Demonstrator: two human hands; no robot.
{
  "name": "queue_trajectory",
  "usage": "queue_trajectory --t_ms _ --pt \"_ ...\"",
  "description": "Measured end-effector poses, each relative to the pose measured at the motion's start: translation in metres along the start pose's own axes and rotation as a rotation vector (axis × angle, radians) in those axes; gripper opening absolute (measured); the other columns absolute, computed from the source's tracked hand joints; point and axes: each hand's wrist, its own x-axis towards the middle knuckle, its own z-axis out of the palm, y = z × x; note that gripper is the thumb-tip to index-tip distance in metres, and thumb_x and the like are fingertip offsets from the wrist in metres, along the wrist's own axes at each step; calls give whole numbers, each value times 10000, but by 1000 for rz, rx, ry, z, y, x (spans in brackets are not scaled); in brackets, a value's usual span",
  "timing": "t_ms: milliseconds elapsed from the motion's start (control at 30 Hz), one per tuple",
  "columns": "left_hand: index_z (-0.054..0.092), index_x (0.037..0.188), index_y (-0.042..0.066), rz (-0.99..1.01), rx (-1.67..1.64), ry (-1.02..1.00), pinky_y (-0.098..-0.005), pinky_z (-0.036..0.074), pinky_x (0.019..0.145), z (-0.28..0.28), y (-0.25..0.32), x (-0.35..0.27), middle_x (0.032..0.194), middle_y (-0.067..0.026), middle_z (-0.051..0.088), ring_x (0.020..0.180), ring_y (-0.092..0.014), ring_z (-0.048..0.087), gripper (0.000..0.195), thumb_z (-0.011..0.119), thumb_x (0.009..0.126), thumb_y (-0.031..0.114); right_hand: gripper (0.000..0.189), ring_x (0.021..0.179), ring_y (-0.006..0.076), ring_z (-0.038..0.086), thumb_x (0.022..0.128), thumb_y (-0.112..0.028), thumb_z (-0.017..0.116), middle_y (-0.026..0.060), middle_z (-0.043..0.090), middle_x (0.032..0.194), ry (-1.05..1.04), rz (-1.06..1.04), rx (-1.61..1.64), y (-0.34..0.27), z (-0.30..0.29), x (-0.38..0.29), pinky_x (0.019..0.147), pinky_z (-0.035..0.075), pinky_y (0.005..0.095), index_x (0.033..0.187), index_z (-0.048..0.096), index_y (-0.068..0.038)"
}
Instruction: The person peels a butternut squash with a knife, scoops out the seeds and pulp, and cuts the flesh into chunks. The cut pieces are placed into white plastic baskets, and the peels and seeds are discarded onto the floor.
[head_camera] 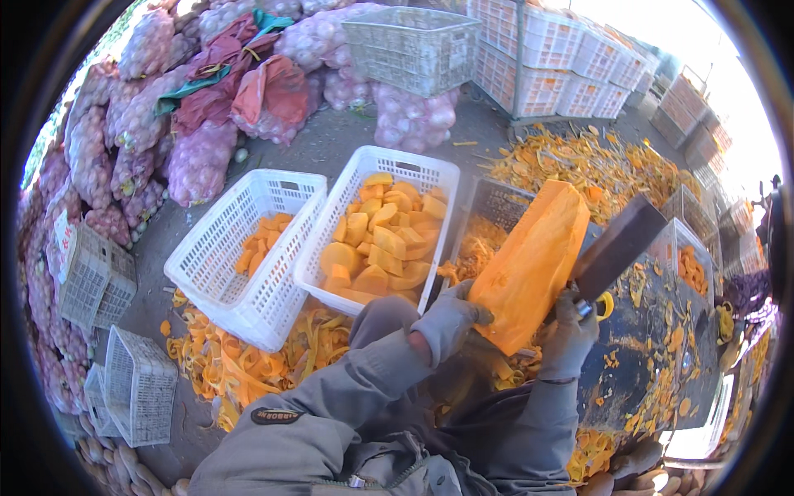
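Note:
A long peeled piece of orange pumpkin stands tilted in front of me. My left hand, in a grey glove, grips its lower left side. My right hand, gloved too, is closed around the handle of a broad-bladed cleaver at the pumpkin's right side; the dark blade points up and right, away from the flesh. Left of the pumpkin, a white plastic crate holds cut orange chunks. A second white crate holds fewer chunks.
Peelings lie below the crates, with another heap beyond. A dark work surface with scraps is at right. Mesh sacks of onions are piled at left. Stacked crates stand behind; a grey crate rests on a sack.

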Motion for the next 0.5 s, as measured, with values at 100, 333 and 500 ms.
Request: queue_trajectory --t_ms 100,333,500 --pt "523 1377 -11 184 16 129 -455 627 812 -53 42 -54 1243 -150 666 1061 -307 696 566 623 828 -105 174 750 86 559 886 -101 749 6 634 844 -272 63 -47 12 67 -22 643 455 259 1018 669 -21" --pt "483 1426 -77 638 573 634 -325 543 957 -181 99 -169 1334 -152 640 1145 -238 658 638 604 805 -157 208 701 125 616 844 53 761 35 664 855 -579 422 371 45 242 -145 642 514 276 987 628 -19" --pt "485 1420 -92 662 596 795 -291 535 941 -193 120 -236 1275 -149 670 1120 -185 654 644 647 798 -131 231 675 116 570 812 58 766 6 597 808 -631 467 465 60 298 -214 639 489 273 910 583 -43"
